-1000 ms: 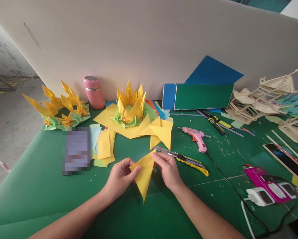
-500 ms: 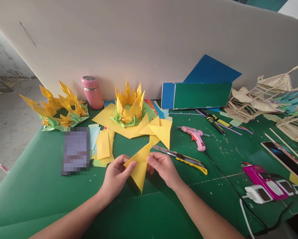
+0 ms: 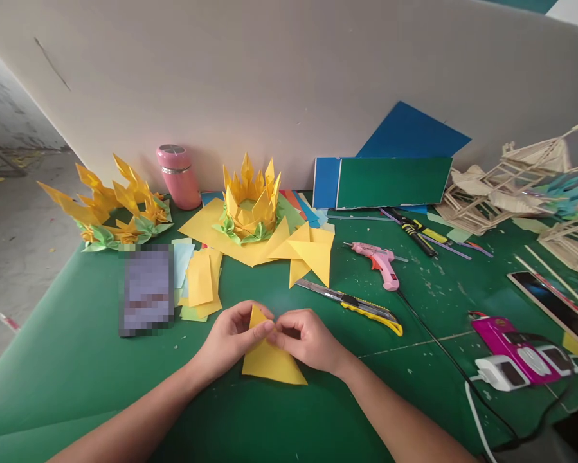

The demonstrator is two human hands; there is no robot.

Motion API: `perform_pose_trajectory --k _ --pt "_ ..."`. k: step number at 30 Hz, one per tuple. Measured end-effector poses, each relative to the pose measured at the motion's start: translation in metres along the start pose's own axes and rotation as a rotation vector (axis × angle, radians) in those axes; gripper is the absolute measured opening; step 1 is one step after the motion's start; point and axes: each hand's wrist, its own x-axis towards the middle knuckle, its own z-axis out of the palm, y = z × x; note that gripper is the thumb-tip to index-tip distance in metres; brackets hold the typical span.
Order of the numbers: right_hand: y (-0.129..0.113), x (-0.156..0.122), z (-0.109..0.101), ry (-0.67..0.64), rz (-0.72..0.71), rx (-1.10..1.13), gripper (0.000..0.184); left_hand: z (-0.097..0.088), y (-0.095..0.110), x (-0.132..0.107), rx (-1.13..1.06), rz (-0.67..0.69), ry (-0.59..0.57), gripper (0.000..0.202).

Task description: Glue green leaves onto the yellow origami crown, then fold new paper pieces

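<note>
Between my two hands is a folded piece of yellow paper (image 3: 272,364), roughly triangular, one point up and its wide edge toward me. My left hand (image 3: 235,334) is closed on its left side, with the thumb laid over the front. Fingertips of my right hand (image 3: 308,337) pinch the upper right edge, close to the left thumb. Beyond the hands lie several folded yellow paper pieces (image 3: 312,251) and a stack of yellow sheets (image 3: 200,280). A yellow paper crown (image 3: 251,215) with green leaves stands behind them.
A utility knife (image 3: 351,303) with its blade out lies right of my hands. A pink glue gun (image 3: 378,260) trails a cable toward a magenta power strip (image 3: 515,350). Another paper crown (image 3: 119,209), a pink flask (image 3: 179,177) and stick models (image 3: 501,186) stand around the green table (image 3: 211,424).
The yellow paper has been turned and lowered, so its wide edge now faces me. My right hand has come left, close to the left thumb.
</note>
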Motion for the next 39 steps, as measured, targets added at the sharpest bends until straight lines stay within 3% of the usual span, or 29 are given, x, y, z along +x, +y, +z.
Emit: perform_pose_trajectory --k 3,8,12,17,19,23,27,29,34,39 --pt "-0.002 0.000 0.003 -0.025 -0.022 -0.002 0.043 0.001 -0.001 0.002 0.044 0.008 0.058 0.040" --pt "-0.006 -0.001 0.000 -0.014 -0.044 0.028 0.047 -0.004 -0.004 0.006 -0.087 -0.024 0.156 0.037" --pt "-0.009 -0.002 -0.011 -0.105 -0.006 0.126 0.043 -0.016 -0.005 0.013 -0.306 -0.020 0.378 0.038" --pt "-0.004 -0.005 -0.033 -0.165 -0.054 0.179 0.038 -0.016 -0.003 0.014 -0.441 0.030 0.448 0.038" --pt "0.001 -0.005 -0.038 -0.130 -0.073 0.237 0.042 -0.014 -0.003 0.013 -0.480 0.048 0.501 0.039" --pt "0.011 0.000 -0.034 0.065 -0.036 0.447 0.046 -0.013 -0.007 0.013 -0.421 0.175 0.596 0.036" --pt "0.011 0.005 -0.020 0.024 0.070 0.547 0.058 -0.012 -0.012 0.011 -0.267 0.339 0.530 0.026" --pt "0.009 0.006 -0.015 0.048 0.061 0.537 0.055 -0.011 -0.014 0.010 -0.224 0.384 0.487 0.023" --pt "0.010 0.005 -0.015 0.215 0.019 0.464 0.038 -0.010 -0.013 0.007 -0.128 0.453 0.410 0.022" --pt "0.012 0.006 -0.016 0.421 -0.017 0.428 0.033 -0.008 -0.011 0.006 -0.117 0.399 0.370 0.024"
